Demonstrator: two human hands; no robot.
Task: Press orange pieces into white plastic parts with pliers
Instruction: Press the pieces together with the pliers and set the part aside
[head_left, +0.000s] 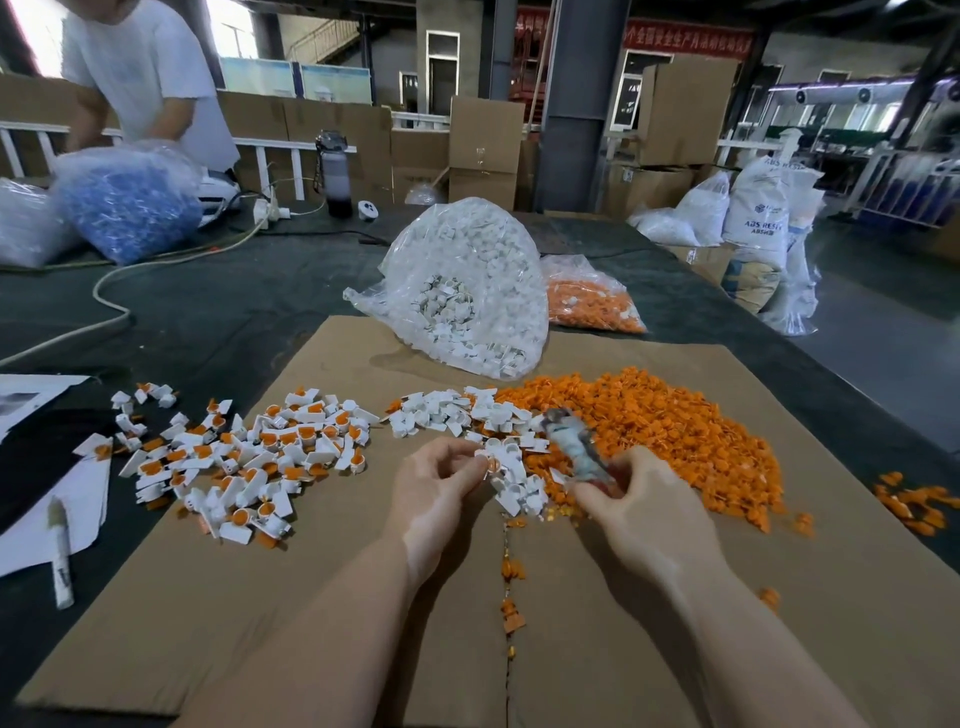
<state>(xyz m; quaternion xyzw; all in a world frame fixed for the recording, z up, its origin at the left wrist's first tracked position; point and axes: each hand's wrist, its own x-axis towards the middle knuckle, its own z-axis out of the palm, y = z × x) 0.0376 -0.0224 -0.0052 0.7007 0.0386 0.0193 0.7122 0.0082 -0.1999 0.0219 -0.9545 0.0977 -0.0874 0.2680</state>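
Note:
My left hand (439, 486) pinches a white plastic part with an orange piece (489, 461) between thumb and fingertips. My right hand (631, 499) grips the pliers (574, 447), whose blurred head points up and left, just right of that part. A pile of loose orange pieces (670, 426) lies on the cardboard (363, 597) to the right. Loose white parts (452, 413) lie just beyond my hands. Left of them spreads a heap of white parts with orange pieces in them (249, 462).
A clear bag of white parts (467, 291) and a bag of orange pieces (592, 304) stand behind the cardboard. A person handles a bag of blue parts (130, 202) at the far left. A white brush (61, 551) lies on papers at the left edge.

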